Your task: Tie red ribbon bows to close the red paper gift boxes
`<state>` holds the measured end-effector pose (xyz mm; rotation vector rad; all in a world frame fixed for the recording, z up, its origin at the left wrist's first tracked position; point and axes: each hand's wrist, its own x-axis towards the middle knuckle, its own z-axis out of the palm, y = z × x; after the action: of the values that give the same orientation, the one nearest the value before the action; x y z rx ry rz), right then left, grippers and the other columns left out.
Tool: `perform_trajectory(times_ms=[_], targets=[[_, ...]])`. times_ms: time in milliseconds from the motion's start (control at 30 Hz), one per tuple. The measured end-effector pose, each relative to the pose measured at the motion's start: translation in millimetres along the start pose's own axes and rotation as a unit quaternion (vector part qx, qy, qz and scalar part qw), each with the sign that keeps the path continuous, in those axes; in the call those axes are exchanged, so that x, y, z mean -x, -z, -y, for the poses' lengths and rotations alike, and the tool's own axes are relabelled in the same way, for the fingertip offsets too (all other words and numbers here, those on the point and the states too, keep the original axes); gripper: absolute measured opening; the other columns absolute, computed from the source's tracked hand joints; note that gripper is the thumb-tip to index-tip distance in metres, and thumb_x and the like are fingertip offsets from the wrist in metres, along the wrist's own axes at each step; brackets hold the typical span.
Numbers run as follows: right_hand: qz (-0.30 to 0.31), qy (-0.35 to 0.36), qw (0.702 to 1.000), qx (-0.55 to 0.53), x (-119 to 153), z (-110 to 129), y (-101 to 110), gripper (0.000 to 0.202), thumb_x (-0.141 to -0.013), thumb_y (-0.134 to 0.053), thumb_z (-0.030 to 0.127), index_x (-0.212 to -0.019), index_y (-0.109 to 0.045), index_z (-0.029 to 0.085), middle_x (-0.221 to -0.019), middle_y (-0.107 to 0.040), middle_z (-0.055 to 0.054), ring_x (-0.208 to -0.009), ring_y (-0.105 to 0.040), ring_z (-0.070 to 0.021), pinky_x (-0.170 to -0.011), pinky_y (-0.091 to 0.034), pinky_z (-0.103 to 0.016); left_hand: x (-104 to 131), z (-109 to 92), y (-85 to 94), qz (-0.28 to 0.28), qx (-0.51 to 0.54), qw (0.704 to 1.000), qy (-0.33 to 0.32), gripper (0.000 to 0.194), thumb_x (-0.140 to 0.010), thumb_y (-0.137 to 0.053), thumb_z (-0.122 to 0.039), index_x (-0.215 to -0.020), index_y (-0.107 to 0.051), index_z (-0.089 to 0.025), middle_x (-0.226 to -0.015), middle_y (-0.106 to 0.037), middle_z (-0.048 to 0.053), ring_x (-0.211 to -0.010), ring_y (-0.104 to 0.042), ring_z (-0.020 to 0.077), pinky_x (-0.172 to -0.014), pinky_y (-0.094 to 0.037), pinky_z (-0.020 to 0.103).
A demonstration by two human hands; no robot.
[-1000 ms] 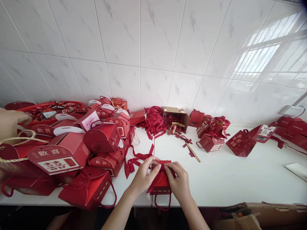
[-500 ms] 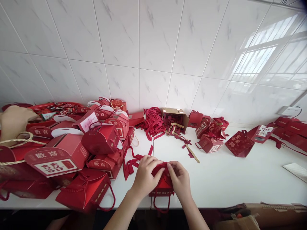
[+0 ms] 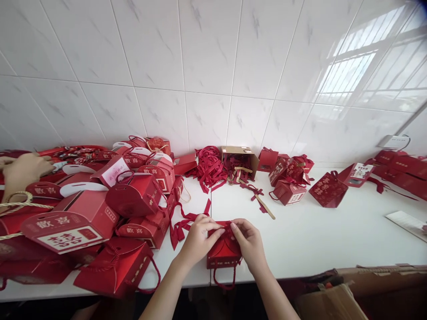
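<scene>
The small red box (image 3: 224, 251) sits upright on the white tabletop (image 3: 313, 240), close to the near edge. The left hand (image 3: 196, 242) is on its left side and the right hand (image 3: 251, 246) is on its right. Both hands pinch at the top of the box with thumb and fingers. The fingers hide the small bit they pinch, so I cannot tell if it is a flap or some ribbon.

A soft pinch looks best here, because the box looks like thin card and a hard squeeze could bend it. It should help if both hands pull evenly, so the box sits flat and does not tip. The pinched bit is best held in the middle, so that the top looks neat.

The red rope handle (image 3: 224, 284) hangs down at the front of the box, by the edge. It could snag on a wrist, so it is good to leave it loose. A bit more table under the box would make it safer too.

The loose red ribbon (image 3: 178, 231) lies to the left of the box, near the left hand. Sleeves and fingers should mind it. Big red boxes (image 3: 133, 195) are heaped farther left of the box, and a bump could make them slide.
</scene>
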<state>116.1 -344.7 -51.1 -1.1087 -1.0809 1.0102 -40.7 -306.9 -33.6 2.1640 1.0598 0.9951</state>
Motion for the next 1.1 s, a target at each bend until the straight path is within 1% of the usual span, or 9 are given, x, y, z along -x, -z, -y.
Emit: perform_trajectory(times_ms=[100, 200, 300, 400, 467, 633, 733, 933, 1100], targets=[[0.004, 0.007, 1.0, -0.009, 0, -1, -1, 0.021, -0.081, -0.062, 0.039, -0.082, -0.064, 0.018, -0.069, -0.062, -0.001, -0.061, -0.053, -0.0119, -0.06, -0.046, -0.024, -2, 0, 0.5, 0.02, 0.009, 1.0, -0.001, 0.018, -0.085, -0.055, -0.029, -0.093, -0.071, -0.026, -0.08, -0.065, 0.002, -0.086, -0.053, 0.0194, -0.08, -0.047, 0.033], [0.01, -0.01, 1.0, -0.027, 0, -2, 0, 0.022, -0.077, -0.065, 0.039, -0.086, -0.067, 0.018, -0.073, -0.067, -0.003, -0.064, -0.057, -0.0133, -0.064, -0.049, -0.026, -3, 0, 0.3, 0.026, 0.019, 0.999, 0.008, 0.018, -0.086, -0.054, -0.028, -0.088, -0.072, -0.025, -0.078, -0.063, 0.002, -0.084, -0.055, 0.0189, -0.078, -0.047, 0.033], [0.017, -0.044, 0.998, -0.05, 0, -1, 3, 0.028, -0.072, -0.071, 0.038, -0.091, -0.069, 0.018, -0.08, -0.071, -0.006, -0.068, -0.061, -0.0153, -0.069, -0.051, -0.03, 0, 2, -2.1, -0.012, 0.093, 0.994, 0.06, 0.018, -0.085, -0.055, -0.031, -0.086, -0.071, -0.022, -0.084, -0.065, 0.003, -0.086, -0.059, 0.0189, -0.08, -0.047, 0.032], [0.01, -0.058, 0.996, -0.067, 0, 1, 4, 0.029, -0.069, -0.073, 0.038, -0.09, -0.07, 0.018, -0.079, -0.072, -0.005, -0.066, -0.062, -0.0152, -0.069, -0.052, -0.03, 5, 5, -5.1, -0.047, 0.199, 0.969, 0.137, 0.023, -0.083, -0.056, -0.036, -0.092, -0.07, -0.02, -0.091, -0.068, 0.005, -0.09, -0.062, 0.0206, -0.083, -0.048, 0.032], [0.01, -0.053, 0.996, -0.068, -1, 3, 4, 0.026, -0.071, -0.071, 0.038, -0.086, -0.07, 0.018, -0.075, -0.071, -0.005, -0.064, -0.062, -0.0145, -0.067, -0.052, -0.029, 7, 6, -5.9, -0.054, 0.231, 0.958, 0.162, 0.026, -0.082, -0.058, -0.037, -0.096, -0.07, -0.02, -0.098, -0.069, 0.006, -0.098, -0.061, 0.0226, -0.088, -0.047, 0.034], [0.018, 0.009, 1.0, 0.0, 0, 4, 2, 0.019, -0.076, -0.065, 0.032, -0.09, -0.063, 0.02, -0.07, -0.068, -0.001, -0.062, -0.06, -0.0132, -0.062, -0.05, -0.026, 7, 1, -4.7, -0.005, 0.215, 0.971, 0.102, 0.016, -0.079, -0.062, -0.032, -0.083, -0.073, -0.021, -0.113, -0.066, 0.008, -0.114, -0.054, 0.0248, -0.101, -0.04, 0.038], [0.02, 0.044, 0.996, 0.076, 1, 4, 1, 0.017, -0.079, -0.06, 0.026, -0.095, -0.058, 0.021, -0.068, -0.067, 0.001, -0.062, -0.06, -0.0138, -0.061, -0.048, -0.026, 5, -5, -5.5, 0.003, 0.213, 0.973, 0.091, 0.015, -0.079, -0.063, -0.031, -0.085, -0.074, -0.022, -0.111, -0.068, 0.007, -0.115, -0.054, 0.0248, -0.102, -0.04, 0.039], [0.012, 0.057, 0.987, 0.148, 4, 6, -1, 0.023, -0.078, -0.059, 0.024, -0.101, -0.063, 0.021, -0.082, -0.071, -0.004, -0.076, -0.064, -0.0187, -0.069, -0.051, -0.031, 3, -10, -12.0, -0.054, 0.244, 0.958, 0.142, 0.022, -0.079, -0.062, -0.034, -0.095, -0.073, -0.023, -0.1, -0.072, 0.005, -0.101, -0.062, 0.0227, -0.091, -0.047, 0.033], [0.022, 0.086, 0.983, 0.161, 3, 8, 0, 0.014, -0.083, -0.056, 0.028, -0.082, -0.067, 0.02, -0.081, -0.069, -0.005, -0.074, -0.062, -0.018, -0.068, -0.049, -0.03, 4, -4, -17.7, -0.109, 0.275, 0.936, 0.192, 0.028, -0.074, -0.067, -0.039, -0.093, -0.073, -0.02, -0.105, -0.071, 0.006, -0.103, -0.062, 0.0245, -0.092, -0.046, 0.034]])
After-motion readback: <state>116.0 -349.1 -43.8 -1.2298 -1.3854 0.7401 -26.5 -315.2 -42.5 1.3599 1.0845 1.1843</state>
